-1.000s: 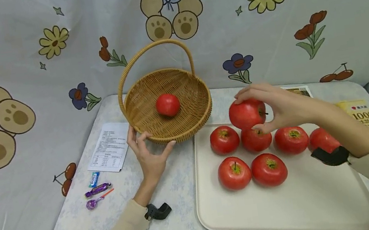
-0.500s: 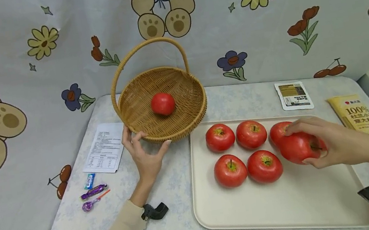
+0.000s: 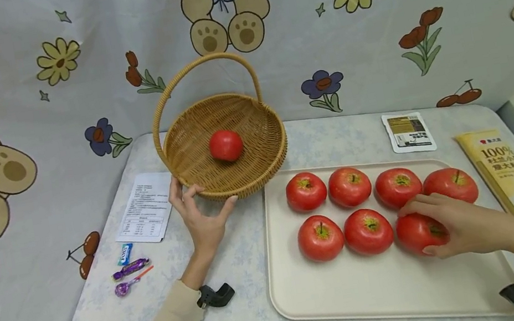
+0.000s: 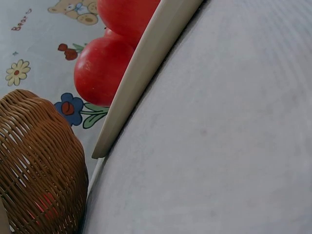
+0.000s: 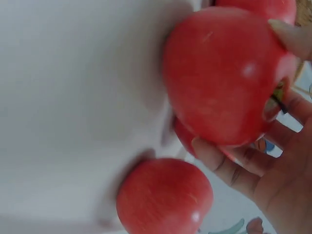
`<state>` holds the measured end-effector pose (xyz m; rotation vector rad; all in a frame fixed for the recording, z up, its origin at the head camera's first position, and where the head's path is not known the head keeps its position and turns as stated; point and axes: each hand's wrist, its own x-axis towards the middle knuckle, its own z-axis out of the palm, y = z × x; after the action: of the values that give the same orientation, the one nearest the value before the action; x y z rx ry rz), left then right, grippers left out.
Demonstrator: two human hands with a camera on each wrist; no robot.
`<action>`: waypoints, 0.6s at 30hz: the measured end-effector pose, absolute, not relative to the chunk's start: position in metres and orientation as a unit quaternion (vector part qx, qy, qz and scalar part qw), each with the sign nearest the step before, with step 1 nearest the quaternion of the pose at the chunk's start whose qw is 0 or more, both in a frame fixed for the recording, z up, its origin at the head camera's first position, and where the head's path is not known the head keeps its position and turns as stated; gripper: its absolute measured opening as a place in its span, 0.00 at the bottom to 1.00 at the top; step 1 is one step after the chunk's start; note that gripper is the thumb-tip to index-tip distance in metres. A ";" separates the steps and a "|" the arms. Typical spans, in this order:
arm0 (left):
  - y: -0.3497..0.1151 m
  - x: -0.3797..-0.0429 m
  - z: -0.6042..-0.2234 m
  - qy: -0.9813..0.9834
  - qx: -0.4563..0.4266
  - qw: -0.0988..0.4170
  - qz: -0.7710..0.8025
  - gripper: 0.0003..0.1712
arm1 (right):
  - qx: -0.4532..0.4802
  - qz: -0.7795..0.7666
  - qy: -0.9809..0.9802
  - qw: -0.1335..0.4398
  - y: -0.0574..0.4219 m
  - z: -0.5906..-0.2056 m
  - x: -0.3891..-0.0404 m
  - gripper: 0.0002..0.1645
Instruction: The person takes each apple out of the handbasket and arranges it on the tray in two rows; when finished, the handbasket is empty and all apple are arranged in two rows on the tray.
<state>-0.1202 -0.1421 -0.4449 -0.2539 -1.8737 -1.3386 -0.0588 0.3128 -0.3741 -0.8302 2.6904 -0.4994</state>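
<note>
My right hand (image 3: 453,222) grips a red apple (image 3: 417,233) low over the cream tray (image 3: 338,293), at the right end of the front row. In the right wrist view, thumb and fingers are spread round this apple (image 5: 224,73), its stem towards the palm. Several other apples (image 3: 322,237) sit in two rows on the tray. With its fingers at the lower left rim, my left hand (image 3: 203,222) holds the wicker basket (image 3: 259,171), which is tilted towards me. Inside the basket lies a single apple (image 3: 226,145). The left wrist view shows the basket's woven side (image 4: 44,165).
Left of the basket lie a printed sheet (image 3: 145,206), a small blue packet (image 3: 125,254), a purple wrapped candy (image 3: 130,268) and a lollipop (image 3: 123,288). A white pouch (image 3: 409,133) lies behind the tray; a yellow pasta packet (image 3: 511,170) lies along its right side.
My right hand has carried the apple from above the back row, right and towards me, down to the front row. The left hand stays at the basket; the view has shifted slightly.
</note>
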 end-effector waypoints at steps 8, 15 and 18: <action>-0.142 -0.120 -0.445 -0.741 -0.098 0.394 -0.535 0.36 | -0.319 -0.149 0.932 0.084 0.306 -0.381 -0.056 0.35; -0.142 -0.120 -0.447 -0.742 -0.096 0.394 -0.533 0.36 | -0.292 -0.136 0.939 0.123 0.305 -0.379 -0.055 0.38; -0.142 -0.121 -0.447 -0.742 -0.095 0.396 -0.532 0.36 | -0.284 -0.146 0.938 0.133 0.305 -0.378 -0.055 0.40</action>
<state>-0.1205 -0.1423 -0.4473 -0.2404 -1.8819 -1.3494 -0.0546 0.3050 -0.3779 -0.8246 2.7217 -0.4240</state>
